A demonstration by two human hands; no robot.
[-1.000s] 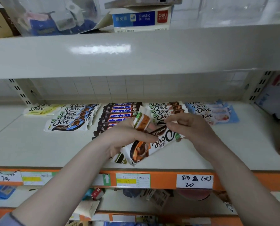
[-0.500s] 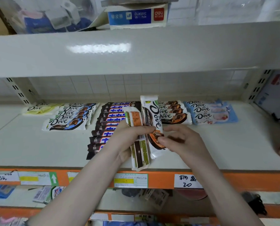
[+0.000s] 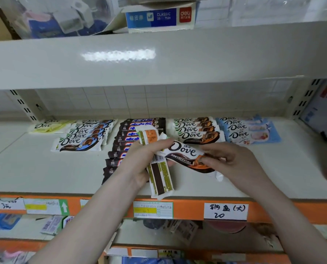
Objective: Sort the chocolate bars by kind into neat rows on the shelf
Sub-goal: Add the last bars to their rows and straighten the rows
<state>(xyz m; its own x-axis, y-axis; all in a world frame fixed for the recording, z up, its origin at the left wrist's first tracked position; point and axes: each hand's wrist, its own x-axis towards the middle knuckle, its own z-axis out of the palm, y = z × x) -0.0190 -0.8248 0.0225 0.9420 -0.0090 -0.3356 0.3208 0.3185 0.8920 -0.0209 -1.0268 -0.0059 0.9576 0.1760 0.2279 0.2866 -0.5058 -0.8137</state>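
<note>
My left hand [image 3: 138,164] is closed around a bar turned back side up [image 3: 159,178], its barcode and ingredient panel facing me and its near end hanging out over the orange shelf edge [image 3: 189,208]. Its far end, with an orange patch, sticks up past my fingers. My right hand [image 3: 233,164] pinches the right end of an orange Dove bar [image 3: 185,154], thumb and fingertips clamped on the wrapper; the bar lies crosswise, its left end resting against my left hand and over the turned bar.

On the white shelf [image 3: 44,168] behind my hands the sorted rows run from left to right: a yellow Dove bar [image 3: 48,126] at the far left, a blue-and-brown Dove row [image 3: 82,138] just beside it, a row of dark Snickers bars [image 3: 120,149] partly hidden by my left hand, an orange Dove row [image 3: 195,130] far behind the bar I hold, and a light-blue Dove row [image 3: 248,130] at the right, touching the orange row.

Handwritten price labels [image 3: 225,211] sit on the orange edge. A blue Deli box [image 3: 159,18] stands on the shelf above.
</note>
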